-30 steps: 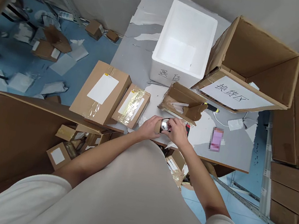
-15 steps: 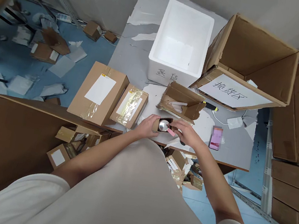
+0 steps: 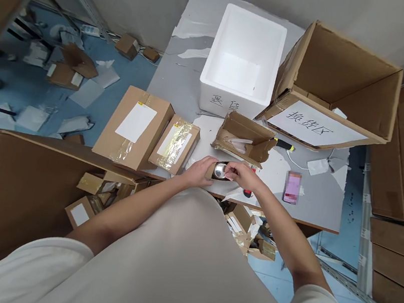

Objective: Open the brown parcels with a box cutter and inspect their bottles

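My left hand (image 3: pixel 199 172) is closed round the left end of a small brown cardboard box (image 3: pixel 210 172) at the table's front edge. Inside the box lies a shiny, rounded metal object (image 3: pixel 219 170). My right hand (image 3: pixel 241 174) is over the box's right end, its fingers pinched at the edge of the metal object. What sits between those fingertips is hidden. A red and black handled tool (image 3: pixel 247 193) lies just under my right wrist. Behind the box is an open, torn cardboard carton (image 3: pixel 244 136) with clear plastic inside.
Two taped cartons, a larger one (image 3: pixel 135 129) and a smaller one (image 3: pixel 175 145), stand at left. Behind are a white foam box (image 3: pixel 238 92) and a big open carton (image 3: pixel 314 125). A phone (image 3: pixel 291 187) lies at right. Below the table edge, several small boxes (image 3: pixel 238 224) are piled.
My right hand has moved slightly left and over the metal object. The pink strip seen at its fingers is now out of sight, and the red tool handle shows. My left hand stays put.
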Tool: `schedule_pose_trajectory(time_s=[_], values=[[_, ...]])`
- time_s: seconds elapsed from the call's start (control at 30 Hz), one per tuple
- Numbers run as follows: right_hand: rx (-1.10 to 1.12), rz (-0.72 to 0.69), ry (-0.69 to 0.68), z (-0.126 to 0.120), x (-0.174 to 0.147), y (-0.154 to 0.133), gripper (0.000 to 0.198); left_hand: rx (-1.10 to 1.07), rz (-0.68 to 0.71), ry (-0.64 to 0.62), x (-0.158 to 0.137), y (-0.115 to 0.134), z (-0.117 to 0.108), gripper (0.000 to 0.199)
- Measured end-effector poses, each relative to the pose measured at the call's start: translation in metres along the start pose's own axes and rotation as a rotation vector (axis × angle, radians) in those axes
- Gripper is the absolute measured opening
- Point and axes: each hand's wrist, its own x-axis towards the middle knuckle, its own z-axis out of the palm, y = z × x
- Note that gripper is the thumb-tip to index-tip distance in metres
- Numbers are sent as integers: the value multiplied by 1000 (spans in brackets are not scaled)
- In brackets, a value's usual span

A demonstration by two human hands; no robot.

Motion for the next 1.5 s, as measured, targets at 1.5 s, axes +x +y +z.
schedule_pose_trajectory(time_s=[1.5], values=[[-150, -316, 460, 57, -19, 48, 28, 77, 198, -32, 2, -15, 9, 43]])
